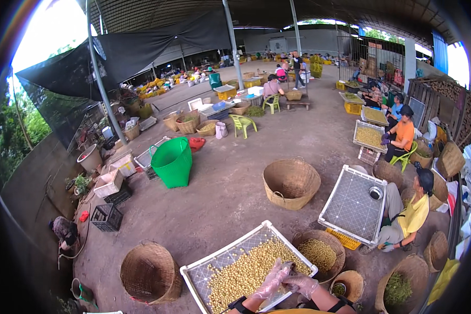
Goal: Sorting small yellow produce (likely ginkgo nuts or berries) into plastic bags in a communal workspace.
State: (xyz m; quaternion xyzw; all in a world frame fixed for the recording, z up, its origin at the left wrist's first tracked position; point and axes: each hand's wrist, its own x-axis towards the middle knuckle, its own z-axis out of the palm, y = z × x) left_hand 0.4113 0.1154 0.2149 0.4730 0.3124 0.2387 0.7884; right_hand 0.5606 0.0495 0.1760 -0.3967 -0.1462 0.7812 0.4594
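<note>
My left hand (272, 279) and my right hand (301, 284) wear thin clear plastic gloves and meet over the right part of a white-framed mesh tray (199, 278). Small round yellowish fruits (235, 280) cover much of that tray, with bare mesh along its left side. The fingers of both hands are bunched close together. Something dark grey shows at the fingertips, too small to make out, so whether either hand holds anything cannot be told. Just beyond the tray's right edge stands a woven basket (337, 245) partly filled with similar fruits (318, 253).
An empty-looking woven basket (151, 271) stands left of the tray, another (292, 184) beyond it. To the right, a person in yellow (412, 219) sits by a mesh tray (351, 208) bearing a metal bowl (375, 192). A green basket (172, 163) stands farther off.
</note>
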